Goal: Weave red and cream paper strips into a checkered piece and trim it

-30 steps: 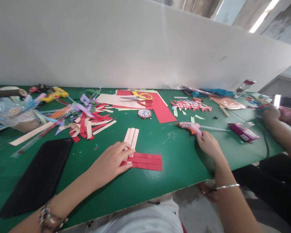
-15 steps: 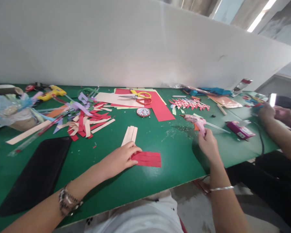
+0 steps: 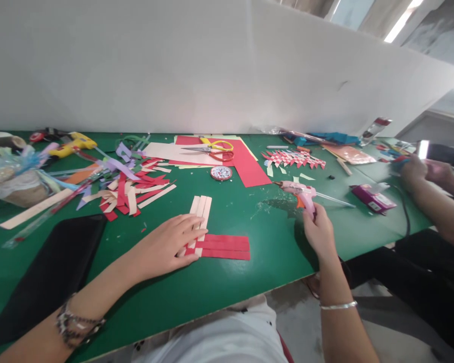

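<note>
Under my left hand [image 3: 181,234] lies a small weave of paper strips on the green table. Cream strips [image 3: 201,206] point away from me and red strips [image 3: 227,247] stretch to the right. My left fingers lie spread over the woven corner, pressing it flat and partly hiding it. My right hand [image 3: 318,227] is closed around the handle of a pink glue gun [image 3: 298,191]. Its nozzle points left above the table, and a clear glue stick juts out behind. The glue gun is apart from the strips.
Scissors [image 3: 212,148] lie on red and cream paper [image 3: 253,169] at the back. Cut strips [image 3: 132,189] are heaped left, beside a black pouch [image 3: 53,272] and a yellow glue gun [image 3: 73,145]. A purple box [image 3: 373,197] stands right, near another person's hands [image 3: 416,171].
My left hand has shifted left on the weave, uncovering more of the cream and red strips. My right hand still holds the glue gun in nearly the same place.
</note>
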{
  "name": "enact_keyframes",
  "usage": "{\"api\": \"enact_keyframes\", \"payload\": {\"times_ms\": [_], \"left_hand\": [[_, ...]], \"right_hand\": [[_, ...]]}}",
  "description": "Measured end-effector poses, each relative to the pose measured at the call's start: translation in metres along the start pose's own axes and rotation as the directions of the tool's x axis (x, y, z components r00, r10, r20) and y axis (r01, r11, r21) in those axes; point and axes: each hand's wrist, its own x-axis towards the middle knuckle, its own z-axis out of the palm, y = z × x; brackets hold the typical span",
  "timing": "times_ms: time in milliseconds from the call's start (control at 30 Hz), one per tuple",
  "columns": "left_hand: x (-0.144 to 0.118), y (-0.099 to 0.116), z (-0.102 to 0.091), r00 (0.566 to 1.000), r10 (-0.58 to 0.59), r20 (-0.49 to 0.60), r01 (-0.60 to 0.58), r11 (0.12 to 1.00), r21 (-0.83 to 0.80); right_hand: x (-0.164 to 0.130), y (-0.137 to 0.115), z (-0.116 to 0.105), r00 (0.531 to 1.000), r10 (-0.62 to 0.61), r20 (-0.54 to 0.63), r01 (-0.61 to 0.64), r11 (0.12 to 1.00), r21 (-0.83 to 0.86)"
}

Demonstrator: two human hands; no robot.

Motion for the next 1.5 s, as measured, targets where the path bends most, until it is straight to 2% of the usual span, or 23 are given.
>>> {"api": "enact_keyframes", "payload": {"times_ms": [167, 300, 400, 467, 633, 867, 1300, 1500], "left_hand": [[-0.007, -0.004, 0.003, 0.994, -0.102, 0.036, 0.1, 0.993, 0.059], [-0.002, 0.006, 0.009, 0.983, -0.169, -0.075, 0.179, 0.972, 0.154], [0.003, 0.014, 0.011, 0.971, -0.189, -0.149, 0.21, 0.967, 0.143], [0.007, 0.018, 0.008, 0.971, -0.205, -0.123, 0.217, 0.972, 0.093], [0.018, 0.023, -0.003, 0.963, -0.269, 0.026, 0.27, 0.962, -0.031], [0.03, 0.022, -0.004, 0.946, -0.307, 0.106, 0.315, 0.946, -0.077], [0.038, 0.018, -0.006, 0.931, -0.345, 0.122, 0.362, 0.918, -0.163], [0.038, 0.015, -0.004, 0.954, -0.286, 0.087, 0.297, 0.942, -0.154]], "right_hand": [[0.0, 0.001, 0.001, 1.0, -0.002, -0.001, 0.002, 1.0, 0.005], [0.0, 0.0, 0.001, 1.0, 0.003, -0.002, -0.003, 1.0, 0.01], [-0.001, -0.001, 0.001, 1.0, -0.007, 0.007, 0.007, 1.0, 0.001], [-0.001, -0.001, 0.001, 1.0, -0.008, 0.013, 0.008, 1.0, -0.009], [0.0, 0.0, 0.001, 1.0, -0.001, 0.024, 0.002, 0.999, -0.033], [-0.001, 0.0, 0.001, 0.999, -0.022, 0.028, 0.023, 0.999, -0.039], [-0.002, -0.002, 0.001, 0.998, -0.033, 0.044, 0.035, 0.998, -0.044], [-0.002, -0.003, 0.0, 0.998, -0.029, 0.047, 0.031, 0.998, -0.057]]}}
